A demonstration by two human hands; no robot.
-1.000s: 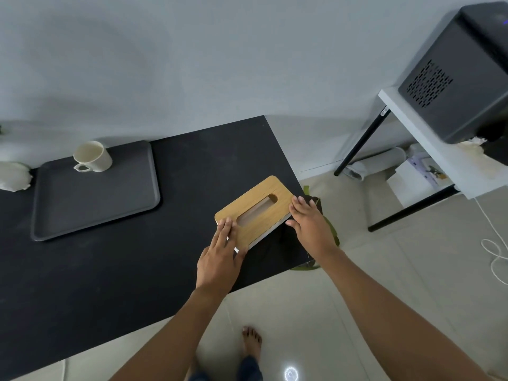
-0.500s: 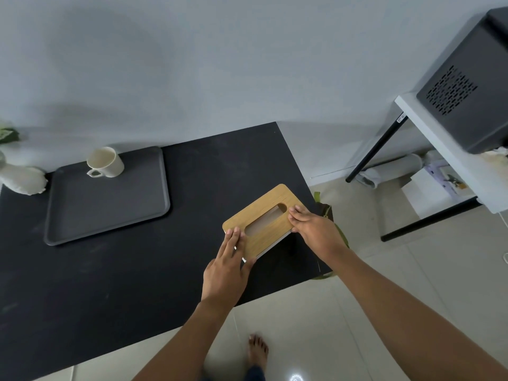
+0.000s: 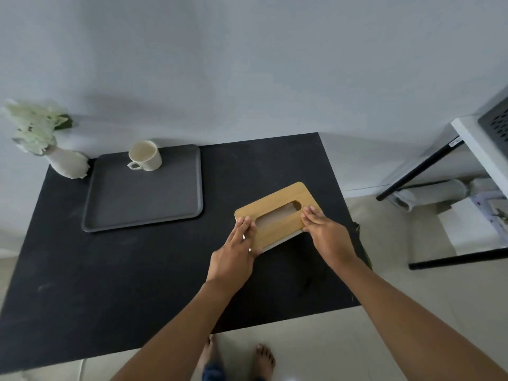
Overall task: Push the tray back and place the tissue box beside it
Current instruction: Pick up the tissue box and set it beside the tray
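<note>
A tissue box (image 3: 275,215) with a wooden lid and an oval slot lies on the black table (image 3: 137,270), right of centre, turned at an angle. My left hand (image 3: 233,254) grips its near left corner. My right hand (image 3: 327,232) holds its right end, fingers on the lid. A dark grey tray (image 3: 143,199) sits at the back of the table against the wall, a hand's width to the left of the box. A cream mug (image 3: 145,156) stands in the tray's far corner.
A white vase with pale flowers (image 3: 55,149) stands at the table's back left corner, touching the tray. To the right, a white shelf on black legs (image 3: 467,149) carries a dark appliance. My bare feet show below the table's near edge.
Both hands have moved the tissue box away from the table's right front corner, toward the middle and nearer the tray. The view has shifted, so the vase now shows.
</note>
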